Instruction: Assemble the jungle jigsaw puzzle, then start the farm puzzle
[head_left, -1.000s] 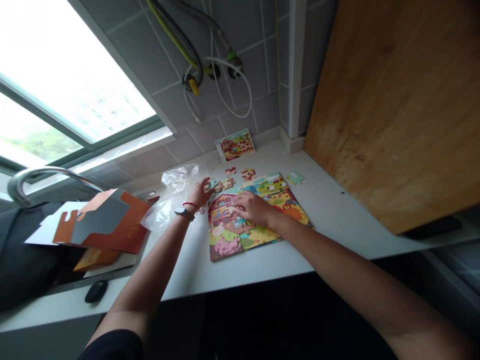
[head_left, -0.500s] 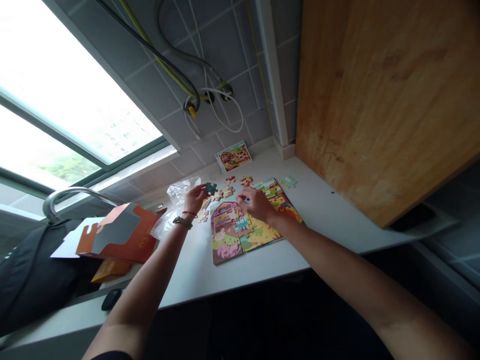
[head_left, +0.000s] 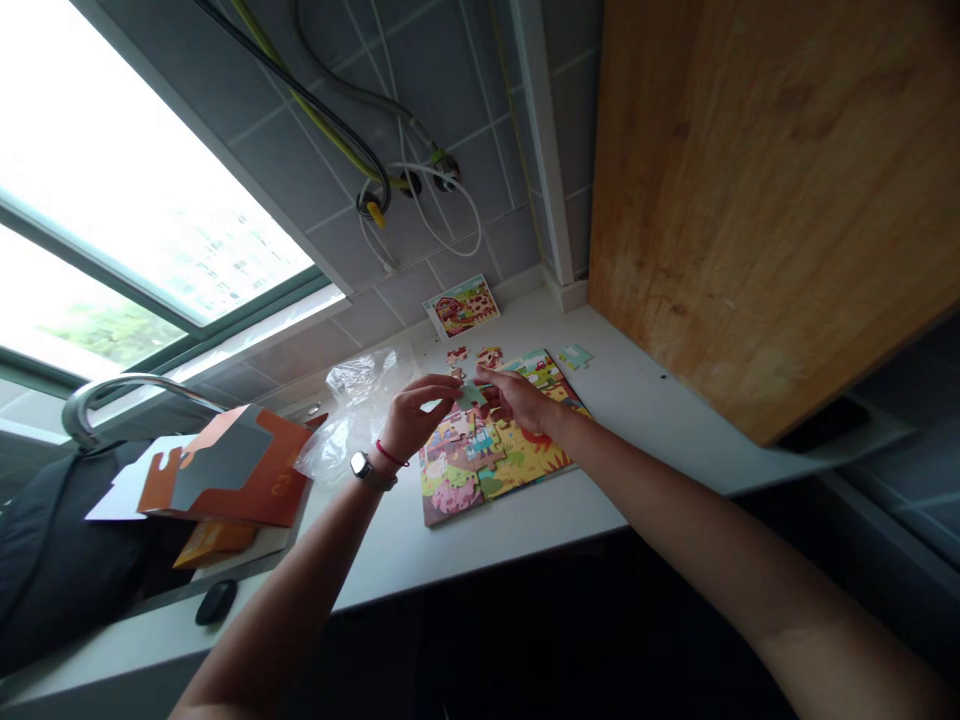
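Note:
My left hand (head_left: pixel 421 412), with a watch and red string at the wrist, pinches a pale green jigsaw puzzle piece (head_left: pixel 471 396) above the puzzle's upper part. From the other side, my right hand (head_left: pixel 523 402) meets it, its fingers bent at the piece's right edge. Below both hands lies the colourful farm jigsaw puzzle (head_left: pixel 454 490), partly covered by them. Loose red-and-cream pieces (head_left: pixel 490 356) rest behind it. Another pale green piece (head_left: pixel 576 356) lies off its upper right corner.
A reference picture card (head_left: pixel 463 307) leans at the tiled wall. On the left are a clear plastic bag (head_left: pixel 352 400), an orange box (head_left: pixel 259 480), a faucet (head_left: pixel 82 410) and a small black object (head_left: pixel 216 602). A wooden panel (head_left: pixel 750 200) stands on the right.
My left hand has moved right with the puzzle piece, which now shows a pale green face instead of a dark one. My right hand has met it over the puzzle. The view shifted slightly.

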